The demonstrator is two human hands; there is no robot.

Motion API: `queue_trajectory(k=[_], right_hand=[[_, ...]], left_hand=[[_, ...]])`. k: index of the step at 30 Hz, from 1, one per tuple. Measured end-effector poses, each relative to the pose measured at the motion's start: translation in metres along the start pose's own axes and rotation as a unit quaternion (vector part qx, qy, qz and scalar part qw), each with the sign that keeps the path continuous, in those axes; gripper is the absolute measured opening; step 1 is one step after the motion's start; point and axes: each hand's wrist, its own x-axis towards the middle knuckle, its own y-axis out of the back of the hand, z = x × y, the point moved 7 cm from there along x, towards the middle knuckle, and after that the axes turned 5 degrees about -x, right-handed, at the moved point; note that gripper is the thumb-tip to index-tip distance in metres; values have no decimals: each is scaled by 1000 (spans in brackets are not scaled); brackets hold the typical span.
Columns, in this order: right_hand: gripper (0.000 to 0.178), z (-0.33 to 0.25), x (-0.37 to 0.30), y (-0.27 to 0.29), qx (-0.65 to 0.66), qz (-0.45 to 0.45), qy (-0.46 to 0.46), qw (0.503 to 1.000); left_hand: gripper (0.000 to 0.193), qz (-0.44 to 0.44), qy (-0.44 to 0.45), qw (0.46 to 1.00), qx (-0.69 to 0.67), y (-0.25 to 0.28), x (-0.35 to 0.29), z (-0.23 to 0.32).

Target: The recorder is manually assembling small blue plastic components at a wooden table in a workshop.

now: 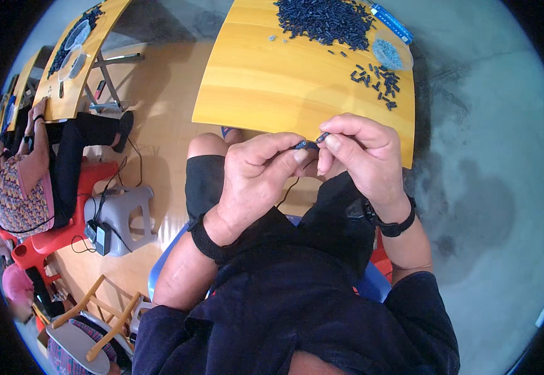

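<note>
two small pieces in hand, a big heap left to handle

the left hand [253, 165] pinches a black piece with a blue end [301, 144] between thumb and forefinger; the right hand [364, 150] pinches a second dark piece [323, 137] close by. both are held up above the lap, just off the near edge of the yellow counter [266, 81]. whether the two pieces touch is too small to tell.

the dark heap [325, 24] at the far edge looks like the bulk of what is left. the smaller scattered group [375, 80] may be the finished share, though that is a guess; if so, the work seems at an early stage.

beside that group sits a clear tub [408, 57] of pale blue bits [386, 54], with a blue box [391, 24] behind it. the scattered pieces lie on the tub's near side, so a reach there would probably pass over them. off to the left, a co-worker [22, 194] sits at another counter.
</note>
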Motion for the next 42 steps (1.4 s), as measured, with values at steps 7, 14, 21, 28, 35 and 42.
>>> queue_trajectory(k=[7, 14, 21, 28, 35, 42], right_hand=[[13, -5, -1, -7, -13, 0, 31, 999], [13, -1, 0, -8, -16, -5, 35, 999], [13, 0, 1, -11, -15, -13, 31, 999], [12, 0, 2, -12, -27, -23, 37, 999], [11, 2, 3, -10, -22, -15, 9, 1000], [11, 1, 5, -14, -15, -21, 25, 999]], left_hand=[[12, -8, -6, 1000, -4, 0, -2, -1], [13, -3, -8, 1000, -10, 1, -2, -3], [12, -10, 4, 1000, 4, 1, 0, -4], [13, -8, -2, 1000, 10, 1, 1, -4], [13, -6, 8, 1000, -11, 3, 2, -7], [13, -3, -2, 1000, -4, 4, 2, -5]])
